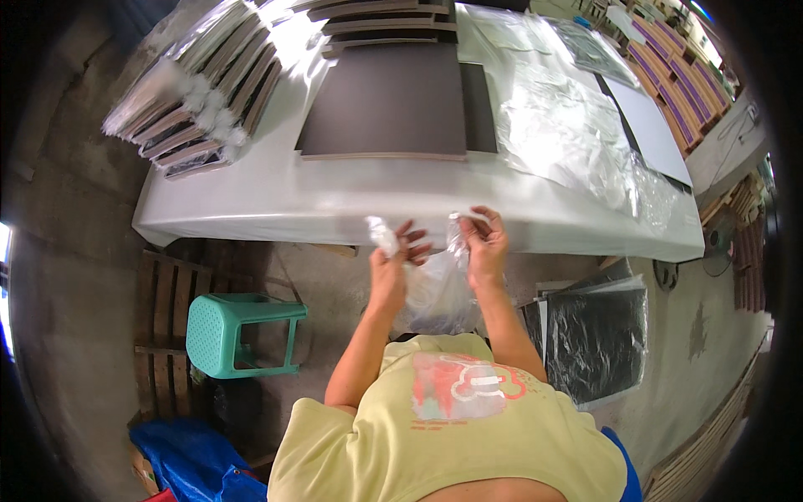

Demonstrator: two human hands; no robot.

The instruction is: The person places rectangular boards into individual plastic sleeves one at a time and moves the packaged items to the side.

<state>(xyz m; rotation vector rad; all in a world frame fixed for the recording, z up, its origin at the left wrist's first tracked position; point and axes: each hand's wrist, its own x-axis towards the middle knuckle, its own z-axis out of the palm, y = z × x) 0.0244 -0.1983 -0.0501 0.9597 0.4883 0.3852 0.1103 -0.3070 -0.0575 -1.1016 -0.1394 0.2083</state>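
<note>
A clear plastic bag (pixel 437 289) hangs between my hands, just off the near edge of the table. My left hand (pixel 396 255) grips one side of its mouth, with a crumpled bit of film standing up past the thumb. The other side is pinched between thumb and fingers of my right hand (pixel 485 243). Beyond the hands, on the white-covered table (pixel 351 197), lies a dark brown flat board (pixel 385 100) with another dark board (pixel 478 109) partly under it. The bag's lower part hangs down in front of my shirt.
Plastic-wrapped boards (pixel 205 92) stack at the table's left, more dark boards (pixel 385 21) at the back. Loose clear bags (pixel 560 134) and a white sheet (pixel 648 125) cover the right side. A green stool (pixel 242 335) stands left below; wrapped black panels (pixel 594 339) lean at right.
</note>
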